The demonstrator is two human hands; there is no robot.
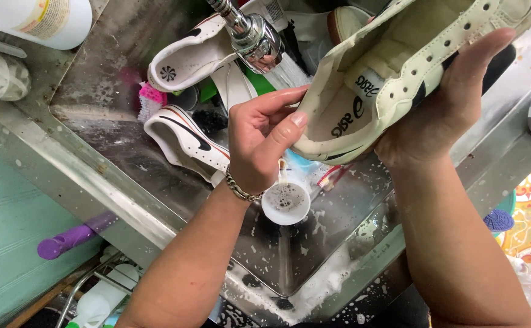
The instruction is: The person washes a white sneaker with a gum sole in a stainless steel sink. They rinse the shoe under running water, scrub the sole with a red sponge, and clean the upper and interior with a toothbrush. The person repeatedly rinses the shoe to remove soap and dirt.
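Right hand [454, 103] is gripping a cream perforated leather sneaker [399, 67] from underneath, held tilted over the soapy stainless steel sink [126, 182] right by the chrome faucet [253, 36]. Left hand [262, 140] has its fingers curled at the heel opening, holding nothing else. Looks like mid-wash; rinsing the inside under the faucet seems next, and that needs a firm grip.

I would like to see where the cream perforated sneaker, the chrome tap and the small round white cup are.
cream perforated sneaker [399, 61]: head view, on its perforated side panel.
chrome tap [254, 37]: head view, on the shiny spout head.
small round white cup [285, 203]: head view, on its foamy inside.
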